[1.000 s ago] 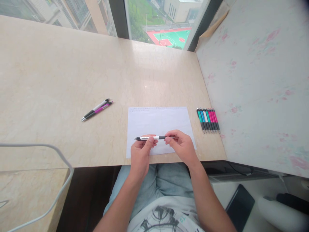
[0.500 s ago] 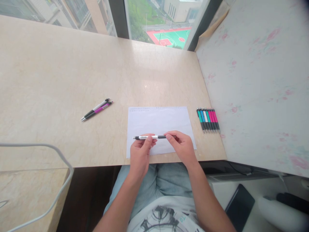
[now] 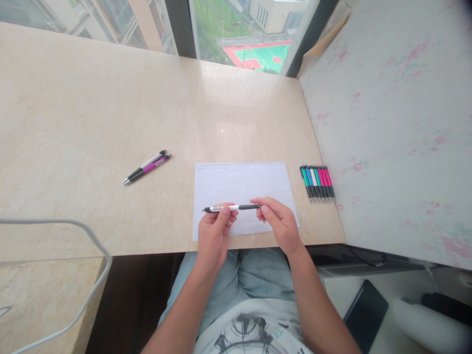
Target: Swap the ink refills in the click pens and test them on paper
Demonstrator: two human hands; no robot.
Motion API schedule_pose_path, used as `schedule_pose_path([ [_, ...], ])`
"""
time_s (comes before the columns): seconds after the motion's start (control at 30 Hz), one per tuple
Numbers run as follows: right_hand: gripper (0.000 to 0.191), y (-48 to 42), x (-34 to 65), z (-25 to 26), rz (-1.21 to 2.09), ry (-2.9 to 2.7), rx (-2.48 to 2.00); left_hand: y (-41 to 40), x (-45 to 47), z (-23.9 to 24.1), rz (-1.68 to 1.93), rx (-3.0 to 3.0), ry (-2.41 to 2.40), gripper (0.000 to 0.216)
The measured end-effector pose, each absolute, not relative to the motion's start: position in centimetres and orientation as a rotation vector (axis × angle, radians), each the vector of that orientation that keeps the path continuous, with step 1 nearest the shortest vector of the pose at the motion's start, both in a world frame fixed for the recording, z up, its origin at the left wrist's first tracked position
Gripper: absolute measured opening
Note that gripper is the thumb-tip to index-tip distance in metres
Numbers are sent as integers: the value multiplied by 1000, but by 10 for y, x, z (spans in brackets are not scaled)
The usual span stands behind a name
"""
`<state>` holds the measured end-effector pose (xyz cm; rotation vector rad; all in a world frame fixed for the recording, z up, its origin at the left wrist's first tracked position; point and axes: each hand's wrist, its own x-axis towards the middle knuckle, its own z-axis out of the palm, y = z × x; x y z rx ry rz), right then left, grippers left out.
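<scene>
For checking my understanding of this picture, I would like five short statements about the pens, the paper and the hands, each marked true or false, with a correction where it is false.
1. The left hand holds a pen above the paper. True.
2. The right hand rests on the two pens lying together. False: it is at the black-grip end of the held pen.
3. One of those two pens has a purple barrel. True.
4. The row of pens lies to the left of the paper. False: it lies to its right.
5. The held pen has a green barrel. False: its barrel is white.
</scene>
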<state>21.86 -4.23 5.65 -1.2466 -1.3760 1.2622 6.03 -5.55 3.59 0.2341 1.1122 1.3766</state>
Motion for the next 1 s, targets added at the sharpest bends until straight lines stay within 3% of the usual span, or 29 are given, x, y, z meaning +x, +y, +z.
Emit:
schedule_pose_path([
  [0.27,14,-43,219,53,1352,-1216,-1248,-55,60,36,1369,227,1106,21],
  [1.0,27,-42,214,49,1208,-1230,-1427,-58,62,37,1368,309,1045,21],
])
